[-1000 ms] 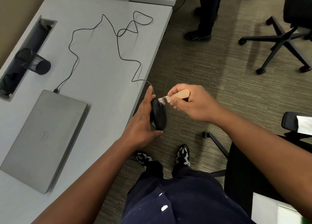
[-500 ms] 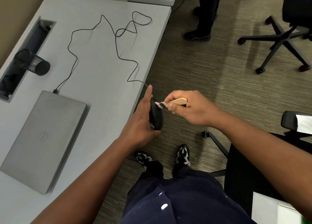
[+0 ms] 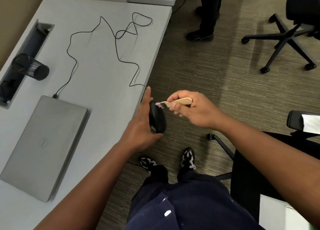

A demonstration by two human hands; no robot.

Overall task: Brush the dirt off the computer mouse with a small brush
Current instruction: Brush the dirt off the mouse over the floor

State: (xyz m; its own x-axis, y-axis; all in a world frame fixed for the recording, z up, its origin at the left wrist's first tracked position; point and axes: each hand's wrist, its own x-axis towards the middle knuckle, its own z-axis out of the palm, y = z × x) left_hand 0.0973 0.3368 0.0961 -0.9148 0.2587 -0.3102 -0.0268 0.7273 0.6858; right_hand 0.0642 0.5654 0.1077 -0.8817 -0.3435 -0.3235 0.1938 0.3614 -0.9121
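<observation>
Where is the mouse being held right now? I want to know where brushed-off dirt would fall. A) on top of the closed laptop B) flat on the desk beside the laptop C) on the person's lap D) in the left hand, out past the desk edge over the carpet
D: the left hand grips the black computer mouse beyond the desk edge, above the carpet, while the right hand holds the small brush at its top.

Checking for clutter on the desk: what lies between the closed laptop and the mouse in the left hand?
In the head view, only bare desk lies between laptop and mouse.
</observation>
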